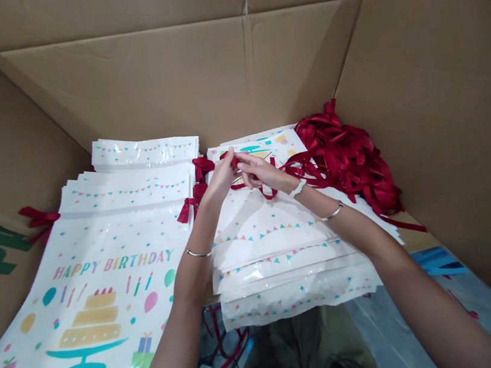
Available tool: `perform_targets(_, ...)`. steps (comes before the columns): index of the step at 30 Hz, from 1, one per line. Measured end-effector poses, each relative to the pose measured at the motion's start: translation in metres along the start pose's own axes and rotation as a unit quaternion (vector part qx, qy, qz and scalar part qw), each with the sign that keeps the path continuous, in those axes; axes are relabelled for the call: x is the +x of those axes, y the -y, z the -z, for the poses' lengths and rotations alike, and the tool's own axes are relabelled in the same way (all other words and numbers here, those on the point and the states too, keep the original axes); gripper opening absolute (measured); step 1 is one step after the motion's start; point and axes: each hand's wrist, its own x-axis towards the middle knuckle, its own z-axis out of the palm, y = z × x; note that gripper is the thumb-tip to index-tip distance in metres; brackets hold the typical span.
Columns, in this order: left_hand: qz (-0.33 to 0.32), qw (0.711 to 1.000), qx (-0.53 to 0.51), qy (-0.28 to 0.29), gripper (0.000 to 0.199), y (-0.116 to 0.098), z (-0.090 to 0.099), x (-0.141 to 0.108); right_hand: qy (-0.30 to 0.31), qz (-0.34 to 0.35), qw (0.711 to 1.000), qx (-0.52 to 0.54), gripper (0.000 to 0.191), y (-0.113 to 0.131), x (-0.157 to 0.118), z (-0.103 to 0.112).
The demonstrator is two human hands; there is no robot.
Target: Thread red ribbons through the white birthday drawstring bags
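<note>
The left hand [221, 176] and right hand [262, 172] work close together, both pinching a red ribbon [234, 161] above printed birthday bags [271, 235], a tangled ribbon heap [347, 160] beyond the right hand.

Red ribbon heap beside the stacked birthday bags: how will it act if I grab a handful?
The ribbon heap looks light and floppy, its strands slumping in loose curls; interwoven, they may well tangle and drag together.
</note>
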Motion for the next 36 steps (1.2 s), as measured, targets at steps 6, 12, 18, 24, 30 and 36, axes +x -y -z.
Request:
perform_targets(6, -0.046, 0.993, -0.070, -0.086, 0.041, -0.019, 0.037, 0.002, -0.053, -0.039, 0.998, -0.022, 0.059, -0.011, -0.041, -0.017)
perform_targets(12, -0.081, 0.973, -0.126, -0.178, 0.034, -0.032, 0.084, 0.002, -0.081, -0.141, 0.983, -0.082, 0.045, -0.019, -0.109, -0.010)
perform_targets(18, -0.096, 0.963, -0.134, -0.212, 0.037, -0.036, 0.108, -0.003, -0.028, -0.186, 0.959, -0.214, 0.041, -0.008, -0.169, -0.018)
perform_targets(24, -0.105, 0.963, -0.115, -0.220, 0.036, -0.039, 0.123, -0.013, 0.146, -0.153, 0.893, -0.398, 0.038, 0.014, -0.198, -0.045)
perform_targets(30, -0.098, 0.954, -0.119, -0.256, 0.034, -0.029, 0.135, -0.013, 0.315, -0.079, 0.813, -0.482, 0.033, 0.018, -0.209, -0.079)
perform_targets(36, -0.129, 0.956, -0.049, -0.261, 0.026, -0.023, 0.125, -0.013, 0.451, -0.122, 0.810, -0.355, 0.027, 0.027, -0.169, -0.085)
